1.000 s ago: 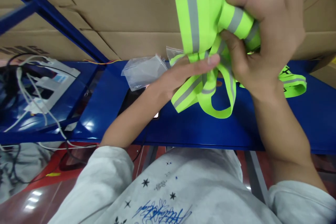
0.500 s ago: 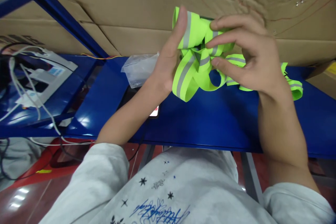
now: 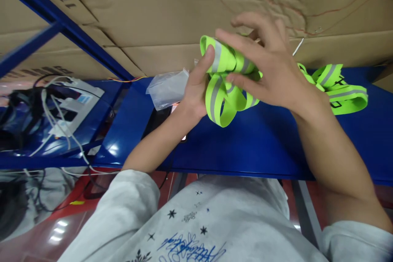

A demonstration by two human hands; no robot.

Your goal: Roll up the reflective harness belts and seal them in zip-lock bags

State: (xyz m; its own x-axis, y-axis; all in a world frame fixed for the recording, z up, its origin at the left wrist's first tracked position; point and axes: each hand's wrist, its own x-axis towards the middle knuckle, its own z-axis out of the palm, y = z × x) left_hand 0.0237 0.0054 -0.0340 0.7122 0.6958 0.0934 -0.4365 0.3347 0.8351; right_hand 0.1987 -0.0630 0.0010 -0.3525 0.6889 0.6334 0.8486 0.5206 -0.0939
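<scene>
A neon yellow-green reflective strap [image 3: 217, 98] with a grey stripe is bunched into a roll with loose loops hanging below. My left hand [image 3: 198, 84] is closed on the roll's left side, thumb pressed over its front. My right hand [image 3: 267, 59] is at the roll's right side, blurred. Its index finger lies across the top and its thumb is against the loops, with strap between them; the other fingers are bent up behind. More yellow-green strap [image 3: 348, 92] with black lettering lies on the blue shelf to the right, partly behind my right forearm.
The blue shelf [image 3: 233, 147] stretches below my hands, against a cardboard wall [image 3: 159, 16]. A clear plastic bag [image 3: 167, 88] lies left of my left hand, over a phone partly hidden by my forearm. White cables and a power strip [image 3: 76, 106] are farther left, beyond a blue post [image 3: 92, 53].
My right hand has shifted left over the roll, its index finger reaching farther across. The lettered strap at right now shows more. The view has tilted slightly.
</scene>
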